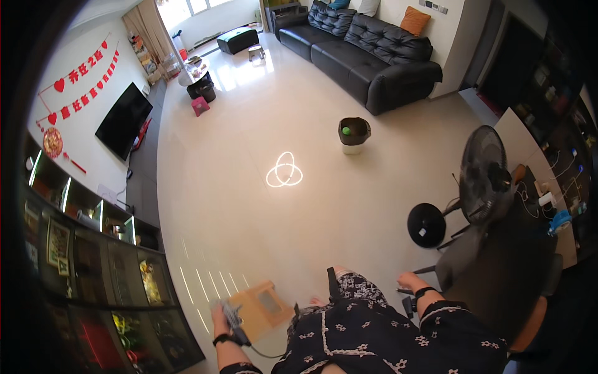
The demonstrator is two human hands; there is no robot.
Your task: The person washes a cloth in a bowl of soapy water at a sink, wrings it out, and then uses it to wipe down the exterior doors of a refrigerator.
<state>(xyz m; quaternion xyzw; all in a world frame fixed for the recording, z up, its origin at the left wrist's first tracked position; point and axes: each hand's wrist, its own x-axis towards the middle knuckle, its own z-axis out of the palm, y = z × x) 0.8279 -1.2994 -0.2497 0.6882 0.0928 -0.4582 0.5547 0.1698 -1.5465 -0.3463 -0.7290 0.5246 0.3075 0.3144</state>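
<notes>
Low on the left, my left hand [221, 313] is closed around a small grey patterned thing [233, 315] whose kind I cannot make out. Right beside it is a flat light-brown cardboard box [256, 311] with a greyish window panel. Whether my fingers also touch the box is hidden. My right hand [408, 280] is out to the right, near the dark chair, with its fingers too small and partly hidden to read. Black bands with small devices sit on both wrists, and a cable runs from the left one.
A black standing fan [483, 177] and a dark chair [498, 280] stand on my right, by a cluttered desk [560, 230]. Ahead is a lined waste bin [354, 137]; farther off, a black sofa [367, 53]. Glass-fronted cabinets [93, 274] line the left.
</notes>
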